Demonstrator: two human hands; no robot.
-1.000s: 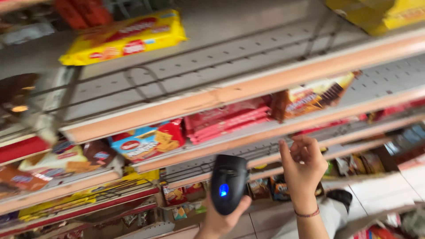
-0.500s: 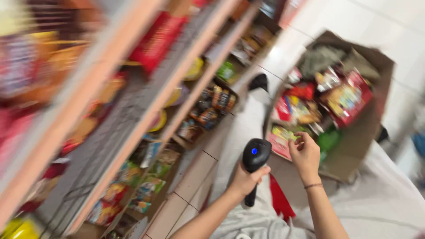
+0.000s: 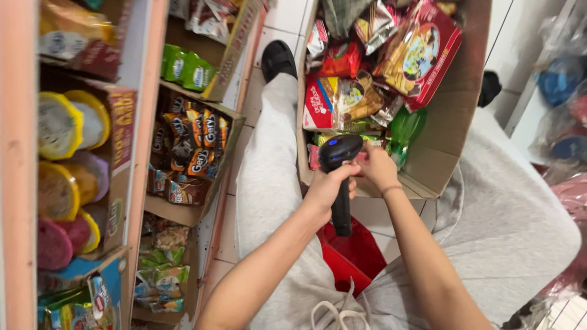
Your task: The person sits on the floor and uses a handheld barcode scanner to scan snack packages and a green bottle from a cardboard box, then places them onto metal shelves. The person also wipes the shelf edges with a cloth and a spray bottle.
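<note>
Your left hand (image 3: 327, 189) was clamped around the grip of the black handheld scanner (image 3: 340, 177), its head held upright just over the near edge of the cardboard box (image 3: 455, 122) of snack packets between your legs. Your right hand (image 3: 376, 168) sat just beside the scanner head, reaching into the box; its fingers were hidden, so I couldn't tell whether they gripped anything.
</note>
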